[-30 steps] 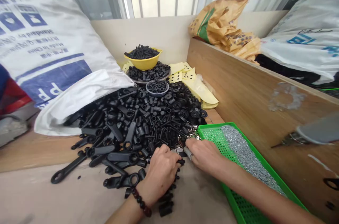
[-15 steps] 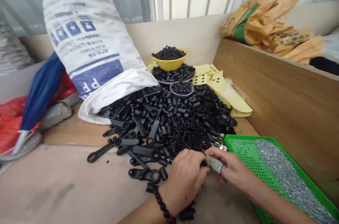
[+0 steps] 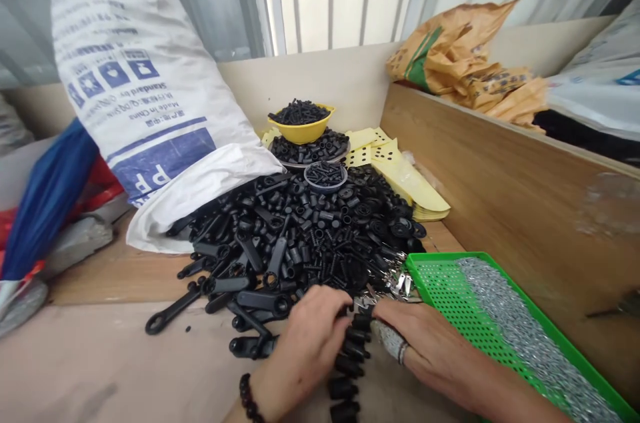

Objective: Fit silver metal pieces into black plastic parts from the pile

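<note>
A big heap of black plastic parts (image 3: 310, 229) covers the table: long eye-ended arms, short sleeves, round caps. My left hand (image 3: 307, 343) rests at the heap's near edge, fingers curled down over a row of small black cylinders (image 3: 350, 359). Beside it my right hand (image 3: 425, 343), with a wrapped finger, has its fingers bent toward the same cylinders. What each hand pinches is hidden. Small silver metal clips (image 3: 400, 283) lie just beyond my right hand.
A green perforated tray (image 3: 440, 283) with silver metal pieces lies at the right against a wooden board (image 3: 500, 189). A white woven sack (image 3: 150, 116) leans at left. A yellow bowl (image 3: 300, 133), a small dish, yellow sheets (image 3: 400, 173) and brown paper bags (image 3: 465, 63) stand behind.
The view swung left, then partly back. My hands drew nearer to me and now sit lower on the row of black cylinders.
</note>
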Demonstrator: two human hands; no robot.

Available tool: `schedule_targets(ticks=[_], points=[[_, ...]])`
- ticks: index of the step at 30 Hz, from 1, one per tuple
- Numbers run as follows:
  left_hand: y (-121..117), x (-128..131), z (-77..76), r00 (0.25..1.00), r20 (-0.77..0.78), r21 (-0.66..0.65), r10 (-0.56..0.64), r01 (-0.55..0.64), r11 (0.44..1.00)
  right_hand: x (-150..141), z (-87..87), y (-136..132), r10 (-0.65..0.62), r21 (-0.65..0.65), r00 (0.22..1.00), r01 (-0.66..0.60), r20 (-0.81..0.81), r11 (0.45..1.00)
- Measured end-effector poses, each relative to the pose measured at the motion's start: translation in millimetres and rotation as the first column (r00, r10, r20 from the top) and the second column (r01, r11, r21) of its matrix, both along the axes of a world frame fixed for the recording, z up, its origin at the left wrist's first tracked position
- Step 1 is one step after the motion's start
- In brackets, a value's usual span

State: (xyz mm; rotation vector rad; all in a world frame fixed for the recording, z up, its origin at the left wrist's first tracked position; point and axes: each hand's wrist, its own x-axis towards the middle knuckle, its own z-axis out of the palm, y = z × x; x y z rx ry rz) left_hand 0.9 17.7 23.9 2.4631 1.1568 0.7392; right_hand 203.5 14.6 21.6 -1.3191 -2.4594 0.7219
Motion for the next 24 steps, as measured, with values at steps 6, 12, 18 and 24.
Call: schedule_targets(ticks=[6, 12, 18, 24], points=[[30, -13, 8.0, 0.834, -0.547, 0.231, 0.073, 0.066, 0.971, 3, 7.6, -1, -0.056, 0.014, 0.998, 0.056, -0.036, 0.998], [45, -22, 8.2, 0.815, -0.577, 0.249, 0.061, 0.103, 0.963, 4, 10.8, -4, -0.093, -0.011, 0.99, 0.092, -0.102, 0.996], [39, -29, 19.1, 0.973, -0.229, 0.162, 0.013, 0.025, 0.986, -1, 21.6, -2, -0.102, -0.003, 0.966, 0.104, -0.239, 0.995], [12, -10, 19.6, 0.998, 0.062, -0.113, -0.013, 0.02, 0.993, -5, 16.3, -5, -0.05, 0.136, 0.959, 0.09, -0.278, 0.987]])
